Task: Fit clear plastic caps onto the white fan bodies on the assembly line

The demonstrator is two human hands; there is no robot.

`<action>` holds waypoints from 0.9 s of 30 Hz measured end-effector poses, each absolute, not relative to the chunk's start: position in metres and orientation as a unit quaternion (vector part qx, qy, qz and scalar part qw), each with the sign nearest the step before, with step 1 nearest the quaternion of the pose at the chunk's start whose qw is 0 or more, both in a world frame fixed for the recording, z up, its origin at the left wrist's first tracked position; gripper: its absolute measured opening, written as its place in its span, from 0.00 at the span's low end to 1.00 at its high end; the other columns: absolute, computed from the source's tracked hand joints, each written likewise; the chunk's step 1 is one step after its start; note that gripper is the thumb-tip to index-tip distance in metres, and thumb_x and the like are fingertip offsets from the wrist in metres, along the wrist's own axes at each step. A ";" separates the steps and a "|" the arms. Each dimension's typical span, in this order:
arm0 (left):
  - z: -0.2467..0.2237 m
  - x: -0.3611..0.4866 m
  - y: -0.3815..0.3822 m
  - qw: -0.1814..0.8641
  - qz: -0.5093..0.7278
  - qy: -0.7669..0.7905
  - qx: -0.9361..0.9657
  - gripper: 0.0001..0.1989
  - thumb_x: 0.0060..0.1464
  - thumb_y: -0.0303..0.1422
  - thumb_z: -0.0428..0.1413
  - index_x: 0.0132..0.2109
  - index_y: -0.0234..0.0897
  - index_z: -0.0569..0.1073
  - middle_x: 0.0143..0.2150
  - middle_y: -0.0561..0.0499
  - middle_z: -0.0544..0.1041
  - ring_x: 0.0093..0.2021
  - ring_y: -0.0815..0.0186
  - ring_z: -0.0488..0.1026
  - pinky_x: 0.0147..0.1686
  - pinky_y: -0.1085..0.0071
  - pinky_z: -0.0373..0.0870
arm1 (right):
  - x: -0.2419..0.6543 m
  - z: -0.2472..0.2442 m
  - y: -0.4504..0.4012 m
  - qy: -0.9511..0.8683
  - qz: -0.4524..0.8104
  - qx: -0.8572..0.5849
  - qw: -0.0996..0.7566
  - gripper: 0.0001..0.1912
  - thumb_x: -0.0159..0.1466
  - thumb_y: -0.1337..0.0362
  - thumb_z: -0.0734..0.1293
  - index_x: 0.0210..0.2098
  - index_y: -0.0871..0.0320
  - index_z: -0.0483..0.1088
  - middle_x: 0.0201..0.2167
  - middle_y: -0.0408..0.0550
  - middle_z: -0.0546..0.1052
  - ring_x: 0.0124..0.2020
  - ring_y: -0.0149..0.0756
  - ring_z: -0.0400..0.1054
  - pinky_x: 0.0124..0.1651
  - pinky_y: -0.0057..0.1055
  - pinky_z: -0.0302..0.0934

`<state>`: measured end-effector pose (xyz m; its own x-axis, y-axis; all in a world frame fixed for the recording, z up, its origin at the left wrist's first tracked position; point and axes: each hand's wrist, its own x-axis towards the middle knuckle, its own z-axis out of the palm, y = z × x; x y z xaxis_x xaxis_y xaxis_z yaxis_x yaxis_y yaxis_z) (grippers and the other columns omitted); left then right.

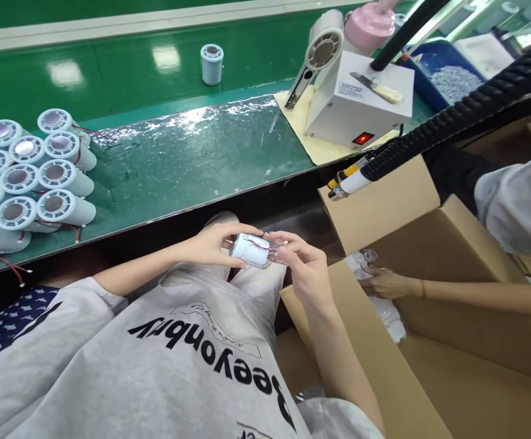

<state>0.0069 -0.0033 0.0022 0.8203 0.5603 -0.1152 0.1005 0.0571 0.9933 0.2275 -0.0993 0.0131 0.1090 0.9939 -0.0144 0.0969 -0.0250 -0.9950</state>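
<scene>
Over my lap, my left hand point(217, 244) is closed around a light blue cylinder point(252, 250) that lies on its side, thumb below and fingers above. A clear plastic shell point(267, 261) surrounds the cylinder, its right end near my other hand. Thin red and black wires point(260, 244) run along the top of it to a small pale connector. My right hand point(308, 262) has its fingertips pinched at this end, on the wires beside the shell's rim. Its exact grip on the shell is partly hidden.
Several light blue cylinders point(57, 174) with wires stand at the bench's left. One cylinder point(212, 64) stands farther back. A white box machine point(361, 100), handheld fan point(324, 49) and black hose point(452, 113) are right. A co-worker's hand point(384, 283) holds clear plastic pieces in a carton point(475, 366).
</scene>
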 end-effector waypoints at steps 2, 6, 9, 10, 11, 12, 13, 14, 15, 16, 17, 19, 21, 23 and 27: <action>0.004 0.007 -0.007 0.725 0.181 0.263 0.610 0.34 0.49 0.37 0.71 0.63 0.41 0.74 0.63 0.40 0.75 0.56 0.55 0.77 0.53 0.60 0.77 | 0.230 0.014 -0.102 -0.559 0.430 -0.534 0.466 0.12 0.62 0.49 0.77 0.35 0.51 0.82 0.55 0.51 0.81 0.58 0.54 0.76 0.59 0.51 0.73; 0.005 0.004 -0.011 0.786 0.153 0.261 0.539 0.36 0.52 0.41 0.69 0.66 0.43 0.70 0.63 0.40 0.73 0.46 0.61 0.78 0.42 0.64 0.80 | 0.233 0.017 -0.109 -0.685 0.317 -0.508 0.415 0.16 0.65 0.60 0.76 0.52 0.47 0.79 0.59 0.50 0.79 0.62 0.50 0.74 0.65 0.49 0.70; 0.007 0.001 -0.009 0.773 0.150 0.239 0.569 0.38 0.51 0.40 0.71 0.67 0.45 0.70 0.65 0.41 0.73 0.48 0.60 0.78 0.44 0.65 0.79 | 0.235 0.017 -0.113 -0.701 0.309 -0.500 0.405 0.16 0.67 0.59 0.75 0.54 0.48 0.76 0.58 0.51 0.79 0.61 0.50 0.75 0.65 0.50 0.70; 0.008 0.000 -0.009 0.763 0.155 0.229 0.584 0.39 0.50 0.38 0.71 0.67 0.46 0.71 0.65 0.41 0.73 0.50 0.59 0.78 0.47 0.65 0.78 | 0.235 0.016 -0.114 -0.696 0.319 -0.502 0.404 0.17 0.67 0.58 0.75 0.54 0.48 0.75 0.58 0.52 0.79 0.61 0.51 0.74 0.65 0.51 0.70; 0.010 -0.001 -0.008 0.755 0.157 0.220 0.597 0.39 0.49 0.37 0.72 0.67 0.46 0.71 0.65 0.42 0.74 0.53 0.57 0.78 0.49 0.64 0.78 | 0.236 0.016 -0.115 -0.688 0.331 -0.504 0.404 0.17 0.67 0.56 0.75 0.54 0.49 0.75 0.58 0.53 0.79 0.61 0.51 0.74 0.65 0.52 0.70; 0.012 -0.002 -0.008 0.752 0.156 0.211 0.605 0.39 0.49 0.36 0.72 0.67 0.47 0.71 0.66 0.43 0.74 0.55 0.56 0.77 0.51 0.63 0.77 | 0.235 0.016 -0.117 -0.680 0.342 -0.505 0.408 0.18 0.67 0.55 0.75 0.54 0.50 0.74 0.58 0.53 0.79 0.61 0.51 0.74 0.64 0.53 0.71; 0.013 -0.002 -0.008 0.751 0.152 0.204 0.609 0.39 0.49 0.35 0.72 0.68 0.48 0.71 0.66 0.43 0.74 0.56 0.55 0.77 0.53 0.61 0.77 | 0.235 0.016 -0.118 -0.672 0.352 -0.504 0.412 0.18 0.67 0.54 0.75 0.54 0.50 0.74 0.58 0.54 0.79 0.61 0.51 0.75 0.64 0.52 0.71; 0.015 -0.002 -0.008 0.751 0.149 0.199 0.612 0.40 0.49 0.34 0.72 0.68 0.49 0.71 0.67 0.43 0.74 0.57 0.55 0.77 0.55 0.60 0.76 | 0.235 0.016 -0.119 -0.665 0.361 -0.503 0.417 0.18 0.67 0.54 0.75 0.53 0.50 0.74 0.58 0.54 0.79 0.60 0.51 0.75 0.63 0.52 0.72; 0.016 -0.002 -0.009 0.752 0.147 0.198 0.612 0.40 0.49 0.33 0.72 0.68 0.49 0.70 0.67 0.43 0.73 0.57 0.54 0.77 0.56 0.59 0.76 | 0.234 0.016 -0.120 -0.659 0.368 -0.501 0.423 0.18 0.66 0.55 0.76 0.53 0.50 0.74 0.58 0.53 0.79 0.61 0.51 0.75 0.62 0.51 0.73; 0.016 -0.002 -0.010 0.753 0.147 0.199 0.610 0.41 0.49 0.33 0.72 0.69 0.49 0.70 0.68 0.43 0.73 0.58 0.54 0.77 0.57 0.59 0.76 | 0.234 0.016 -0.120 -0.654 0.373 -0.499 0.429 0.18 0.66 0.55 0.76 0.53 0.49 0.74 0.57 0.52 0.79 0.61 0.51 0.74 0.61 0.50 0.73; 0.016 -0.002 -0.010 0.755 0.148 0.202 0.605 0.42 0.49 0.33 0.72 0.70 0.49 0.69 0.68 0.43 0.72 0.58 0.54 0.77 0.57 0.58 0.76 | 0.234 0.016 -0.121 -0.648 0.379 -0.496 0.437 0.18 0.66 0.56 0.77 0.53 0.49 0.74 0.57 0.52 0.79 0.61 0.50 0.74 0.60 0.49 0.75; 0.015 0.000 -0.011 0.760 0.152 0.213 0.595 0.44 0.48 0.34 0.72 0.71 0.48 0.67 0.68 0.41 0.71 0.59 0.53 0.77 0.57 0.57 0.76 | 0.234 0.014 -0.122 -0.634 0.394 -0.489 0.452 0.19 0.65 0.58 0.77 0.54 0.49 0.74 0.56 0.52 0.80 0.62 0.50 0.74 0.57 0.47 0.77; 0.013 0.002 -0.011 0.763 0.157 0.221 0.587 0.44 0.48 0.35 0.73 0.71 0.47 0.67 0.68 0.40 0.71 0.60 0.52 0.76 0.58 0.57 0.76 | 0.234 0.012 -0.123 -0.620 0.404 -0.485 0.465 0.21 0.65 0.58 0.77 0.55 0.50 0.73 0.56 0.52 0.80 0.62 0.50 0.73 0.55 0.46 0.79; 0.011 0.004 -0.010 0.765 0.157 0.218 0.586 0.43 0.48 0.37 0.73 0.70 0.45 0.67 0.67 0.40 0.72 0.60 0.52 0.76 0.58 0.57 0.76 | 0.233 0.009 -0.123 -0.617 0.401 -0.484 0.474 0.22 0.65 0.59 0.77 0.56 0.50 0.72 0.57 0.53 0.79 0.61 0.49 0.74 0.54 0.45 0.79; 0.010 0.010 -0.006 0.767 0.137 0.218 0.587 0.40 0.49 0.37 0.72 0.67 0.41 0.69 0.63 0.39 0.75 0.57 0.53 0.78 0.56 0.57 0.77 | 0.233 0.007 -0.129 -0.636 0.337 -0.513 0.468 0.22 0.65 0.59 0.77 0.56 0.50 0.72 0.57 0.53 0.79 0.59 0.48 0.75 0.57 0.46 0.76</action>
